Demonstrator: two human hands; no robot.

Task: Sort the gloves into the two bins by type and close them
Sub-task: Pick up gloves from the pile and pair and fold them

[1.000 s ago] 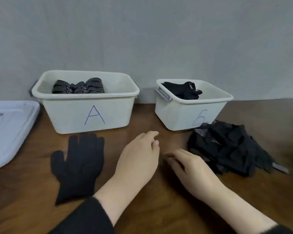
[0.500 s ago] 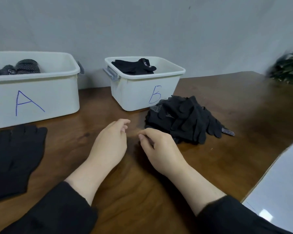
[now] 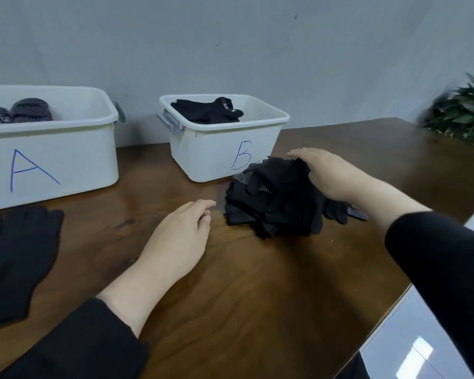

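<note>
From the head view, our right hand (image 3: 330,175) rests on the pile of black gloves (image 3: 274,198) just in front of bin B (image 3: 225,149), fingers straight. Our left hand (image 3: 178,239) lies loosely curled on the table (image 3: 257,283), holding nothing. Grabbing the pile whole risks mixing types, since dotted gloves are tangled among plain ones.

white bins (image 3: 225,160); black gloves (image 3: 274,203), some white-dotted; brown table (image 3: 257,283)
</note>
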